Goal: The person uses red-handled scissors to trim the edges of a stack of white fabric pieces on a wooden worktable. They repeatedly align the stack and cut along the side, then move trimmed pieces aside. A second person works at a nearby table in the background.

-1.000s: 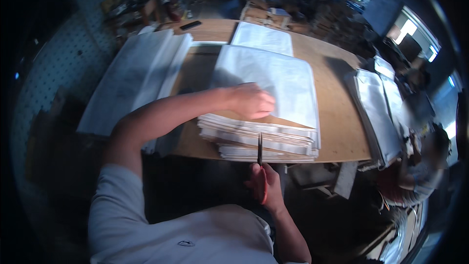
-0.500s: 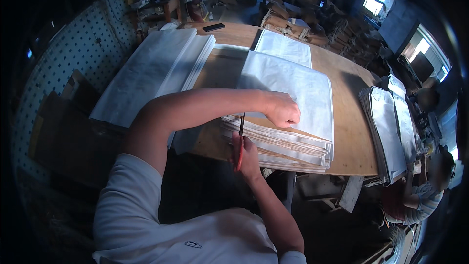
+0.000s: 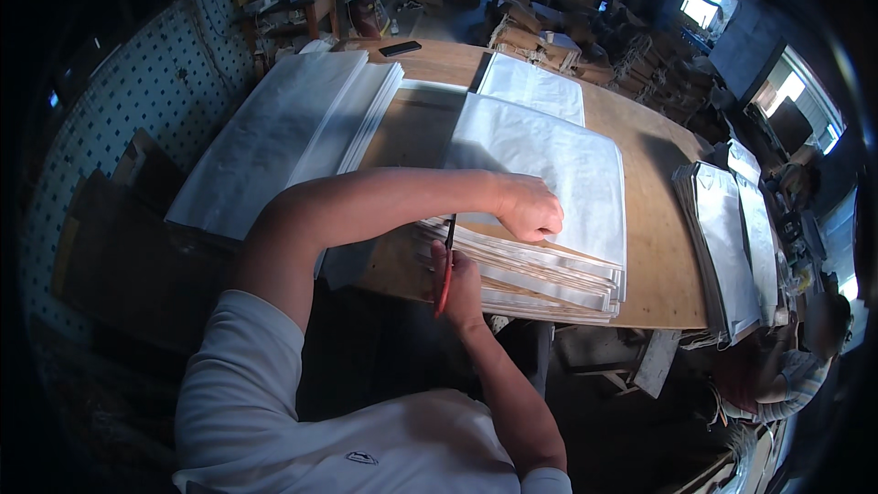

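On the wooden table lies a thick stack of white sacks (image 3: 567, 174), with brown layers showing along its near edge. My left arm reaches across to the right, and my left hand (image 3: 529, 208) is closed in a fist at the near edge of the top sack. Its fingertips are hidden, so what they pinch does not show. My right hand (image 3: 465, 291), lower and left of it, grips a pair of scissors (image 3: 444, 284) by the red handles. The dark blades point away from me at the stack's left end, partly hidden by my left forearm.
Flat white sacks (image 3: 274, 133) are piled on the table's left side. More white sacks (image 3: 530, 87) lie beyond the middle stack. A black phone (image 3: 401, 48) is near the far edge. At right, another person (image 3: 791, 375) sits by a further sack pile (image 3: 722, 242).
The scissors and my right hand have shifted very slightly. My left fist has stayed in place. The other person at right has moved an arm away from the sack pile.
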The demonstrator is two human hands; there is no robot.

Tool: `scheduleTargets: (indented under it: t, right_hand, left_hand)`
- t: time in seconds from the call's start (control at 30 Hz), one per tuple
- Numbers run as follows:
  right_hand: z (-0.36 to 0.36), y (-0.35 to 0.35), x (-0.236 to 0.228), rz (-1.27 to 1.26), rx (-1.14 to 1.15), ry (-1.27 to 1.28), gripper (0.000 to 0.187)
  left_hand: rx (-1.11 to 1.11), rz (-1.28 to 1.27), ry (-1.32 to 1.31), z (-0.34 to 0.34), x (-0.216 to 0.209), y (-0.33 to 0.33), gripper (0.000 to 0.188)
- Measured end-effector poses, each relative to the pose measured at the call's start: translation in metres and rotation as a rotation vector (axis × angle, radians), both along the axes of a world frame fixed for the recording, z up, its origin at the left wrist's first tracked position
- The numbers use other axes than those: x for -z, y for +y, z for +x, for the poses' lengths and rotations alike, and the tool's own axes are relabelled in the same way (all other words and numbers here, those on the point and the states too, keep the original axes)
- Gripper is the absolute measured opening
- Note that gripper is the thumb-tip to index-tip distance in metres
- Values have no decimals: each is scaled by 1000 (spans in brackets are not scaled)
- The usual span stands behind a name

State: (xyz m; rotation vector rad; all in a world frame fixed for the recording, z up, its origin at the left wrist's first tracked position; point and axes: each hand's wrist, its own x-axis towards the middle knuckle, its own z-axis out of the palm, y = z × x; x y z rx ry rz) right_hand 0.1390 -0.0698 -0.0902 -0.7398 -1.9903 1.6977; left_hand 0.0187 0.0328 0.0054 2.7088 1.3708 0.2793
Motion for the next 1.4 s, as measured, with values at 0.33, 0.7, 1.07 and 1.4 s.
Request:
scheduleTargets:
  t: [0.33, 0.7, 1.07, 1.4]
  right_hand:
    - [32, -19, -11, -109, -88, -35, 49]
    - [142, -6, -71, -429, -185, -11, 48]
    - [177, 23, -38, -452, -37, 26, 63]
    - [177, 23, -31, -467, -52, 66, 58]
  left_hand:
    - [11, 88, -2, -10, -5, -4, 14]
    - [-660, 312, 170, -87, -192, 121, 18]
    - [-306, -62, 15, -21, 9, -20, 83]
    - [-367, -379, -87, -35, 12, -49, 89]
